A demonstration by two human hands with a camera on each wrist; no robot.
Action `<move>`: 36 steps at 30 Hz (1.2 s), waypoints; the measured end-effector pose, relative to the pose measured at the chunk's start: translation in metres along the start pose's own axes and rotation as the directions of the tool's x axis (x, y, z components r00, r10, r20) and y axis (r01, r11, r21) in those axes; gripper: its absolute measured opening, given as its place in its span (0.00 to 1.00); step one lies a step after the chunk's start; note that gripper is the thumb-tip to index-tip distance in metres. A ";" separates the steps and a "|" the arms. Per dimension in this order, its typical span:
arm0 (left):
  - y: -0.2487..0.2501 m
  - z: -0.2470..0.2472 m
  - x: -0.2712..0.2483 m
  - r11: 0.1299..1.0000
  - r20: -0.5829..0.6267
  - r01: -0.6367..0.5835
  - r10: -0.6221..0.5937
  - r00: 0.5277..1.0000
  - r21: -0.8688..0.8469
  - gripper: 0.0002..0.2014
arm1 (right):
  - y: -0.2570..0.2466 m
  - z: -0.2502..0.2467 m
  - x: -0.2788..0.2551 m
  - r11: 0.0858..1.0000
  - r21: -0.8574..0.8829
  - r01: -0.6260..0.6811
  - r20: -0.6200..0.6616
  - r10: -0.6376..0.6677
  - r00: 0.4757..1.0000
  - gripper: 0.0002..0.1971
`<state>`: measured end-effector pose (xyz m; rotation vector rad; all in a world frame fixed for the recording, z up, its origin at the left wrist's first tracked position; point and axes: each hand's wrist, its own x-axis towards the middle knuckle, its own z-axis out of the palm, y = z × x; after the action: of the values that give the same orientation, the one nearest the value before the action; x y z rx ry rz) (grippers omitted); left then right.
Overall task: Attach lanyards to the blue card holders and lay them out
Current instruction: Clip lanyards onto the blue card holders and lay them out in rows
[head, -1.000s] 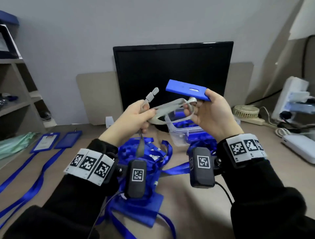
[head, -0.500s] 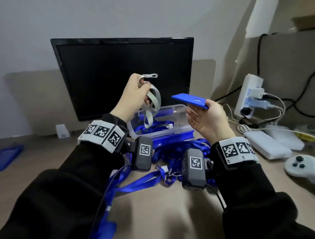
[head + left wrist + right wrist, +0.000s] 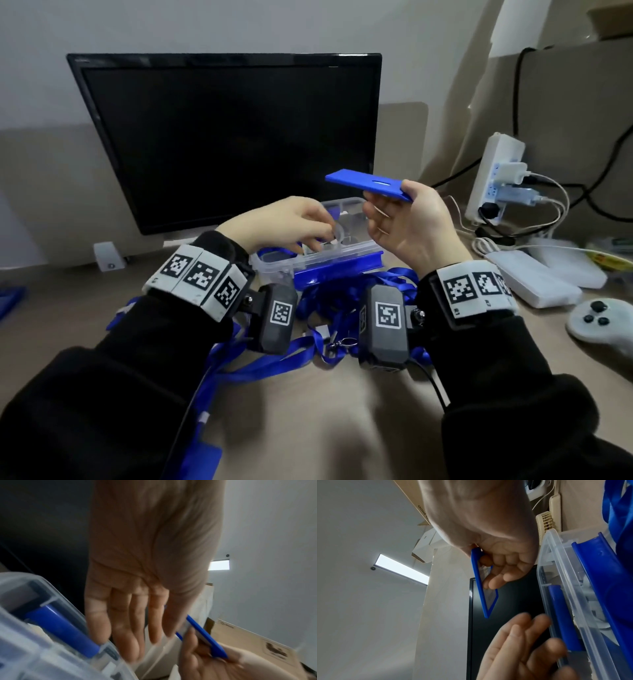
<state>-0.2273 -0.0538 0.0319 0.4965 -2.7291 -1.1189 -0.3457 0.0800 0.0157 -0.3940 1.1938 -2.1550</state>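
My right hand (image 3: 397, 205) pinches a blue card holder (image 3: 368, 185) by one end and holds it flat in the air, in front of the monitor; the same blue card holder (image 3: 481, 586) shows edge-on in the right wrist view. My left hand (image 3: 301, 222) hovers over the clear plastic box (image 3: 356, 250), holding nothing. In the left wrist view its fingers (image 3: 135, 626) are straight. A pale grey strap (image 3: 337, 236) lies in the box just under them. A tangle of blue lanyards (image 3: 342, 298) lies on the desk in front of the box.
A black monitor (image 3: 233, 137) stands behind the box. To the right are a white power strip (image 3: 493, 178) with cables, flat white boxes (image 3: 534, 281) and a game controller (image 3: 599, 322). More blue lanyard straps (image 3: 260, 366) trail toward the desk's near edge.
My left hand has dropped from in front of the monitor down to the plastic box and let go of the grey strap. The right hand still holds the card holder up.
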 end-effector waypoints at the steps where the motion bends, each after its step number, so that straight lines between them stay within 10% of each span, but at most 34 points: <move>1: 0.004 0.004 -0.003 0.999 0.072 -0.018 0.015 0.997 0.045 0.06 | -0.001 0.001 -0.001 1.000 -0.006 0.007 0.009 -0.007 1.000 0.18; 10: -0.002 0.042 0.008 0.914 0.296 -0.004 -0.127 0.947 0.406 0.20 | -0.006 0.011 -0.014 0.990 -0.089 0.107 0.045 -0.103 0.994 0.10; 14: 0.009 0.024 0.004 0.978 -0.009 -0.131 0.135 0.991 0.161 0.15 | -0.011 0.011 -0.016 0.974 -0.128 0.189 0.026 -0.187 0.982 0.08; 21: 0.045 -0.012 -0.014 0.881 -0.334 -0.472 0.434 0.837 -0.036 0.15 | -0.016 0.011 -0.025 0.996 -0.056 0.064 0.263 -0.047 0.964 0.21; 36: 0.033 -0.042 -0.017 0.899 -0.529 -0.396 0.431 0.731 0.185 0.20 | -0.020 0.018 -0.041 1.000 -0.004 -0.004 0.409 0.005 0.913 0.15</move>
<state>-0.2086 -0.0529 0.0850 0.1576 -2.1928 -0.6409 -0.3129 0.1034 0.0442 -0.7993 0.9551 -1.9374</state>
